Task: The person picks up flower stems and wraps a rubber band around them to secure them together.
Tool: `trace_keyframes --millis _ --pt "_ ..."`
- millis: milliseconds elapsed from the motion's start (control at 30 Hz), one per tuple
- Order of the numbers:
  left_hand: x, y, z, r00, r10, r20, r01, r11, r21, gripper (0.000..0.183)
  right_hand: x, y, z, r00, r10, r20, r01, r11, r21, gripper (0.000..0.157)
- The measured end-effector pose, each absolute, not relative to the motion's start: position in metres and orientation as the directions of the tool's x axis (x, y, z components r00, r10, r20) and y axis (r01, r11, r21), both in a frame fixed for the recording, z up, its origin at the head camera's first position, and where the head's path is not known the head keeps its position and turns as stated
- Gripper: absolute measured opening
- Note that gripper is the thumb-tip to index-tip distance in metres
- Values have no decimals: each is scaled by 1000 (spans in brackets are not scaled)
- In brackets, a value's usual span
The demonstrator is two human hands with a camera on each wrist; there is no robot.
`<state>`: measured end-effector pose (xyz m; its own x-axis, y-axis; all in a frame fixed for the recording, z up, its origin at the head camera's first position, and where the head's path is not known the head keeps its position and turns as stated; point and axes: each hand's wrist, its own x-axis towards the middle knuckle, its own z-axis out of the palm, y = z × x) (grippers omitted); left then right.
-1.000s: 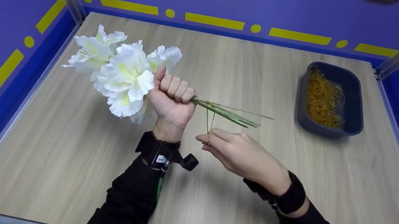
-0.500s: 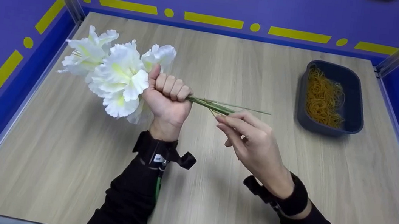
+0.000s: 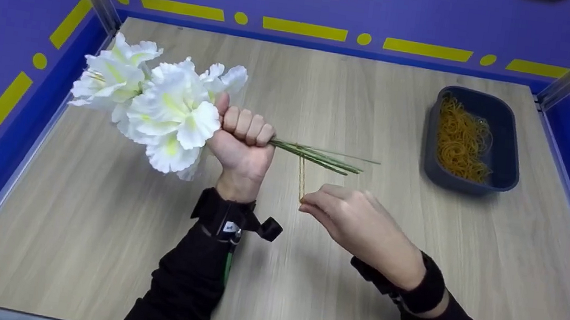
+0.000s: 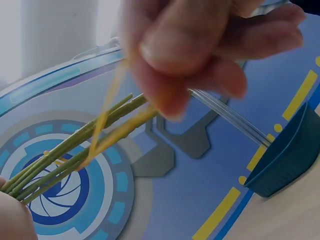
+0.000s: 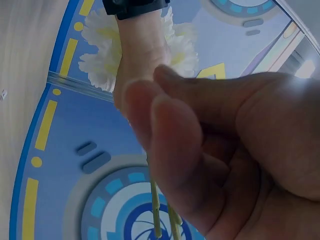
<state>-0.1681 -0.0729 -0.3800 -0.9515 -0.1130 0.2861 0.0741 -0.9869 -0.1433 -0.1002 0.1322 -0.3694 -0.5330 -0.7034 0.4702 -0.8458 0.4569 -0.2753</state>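
Note:
My left hand grips a bunch of white artificial flowers by the stems, thumb up beside the blooms. The green stems stick out to the right of the fist, ends loose. A yellow rubber band loops round them and is stretched down toward me. My right hand pinches the band's lower end between thumb and fingers, below the stems. In the left wrist view the taut rubber band runs from the stems to the blurred right fingertips. In the right wrist view, fingers hide the band.
A dark blue-grey plastic tub with a heap of yellow rubber bands stands at the back right of the wooden table. Blue-purple panels with yellow marks close off the back and sides.
My right hand rose to the stems half a second ago, then came back down, stretching the rubber band below them. The left hand keeps its grip; the blooms shifted slightly left.

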Motion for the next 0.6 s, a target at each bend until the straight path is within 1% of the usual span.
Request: trace_keyframes --millis 67,133,233,333,467,533,600 --pt "-167 -68 -382 -945 -114 306 90 -992 -92 53 -102 133 -370 -488 -717 498 -873 400 -281 7" --pt "-166 -62 -385 -940 -102 325 94 -995 -42 53 -105 134 -367 -461 -706 537 -887 368 -279 6" --pt "-163 -53 -387 -935 -61 348 77 -996 33 54 -110 140 -361 -455 -655 604 -891 346 -295 6" --pt "-159 -46 -385 -933 4 360 38 -993 109 55 -116 149 -353 -499 -559 662 -865 365 -343 8" --pt "-151 -40 -379 -926 128 356 -69 -982 174 53 -129 164 -349 -553 -444 705 -827 392 -403 7" --pt "-147 -38 -375 -916 196 349 -135 -972 191 51 -138 172 -350 -570 -413 710 -815 395 -424 9" --pt "-142 -36 -371 -905 253 342 -196 -962 192 49 -148 179 -352 -592 -395 703 -800 391 -454 14"
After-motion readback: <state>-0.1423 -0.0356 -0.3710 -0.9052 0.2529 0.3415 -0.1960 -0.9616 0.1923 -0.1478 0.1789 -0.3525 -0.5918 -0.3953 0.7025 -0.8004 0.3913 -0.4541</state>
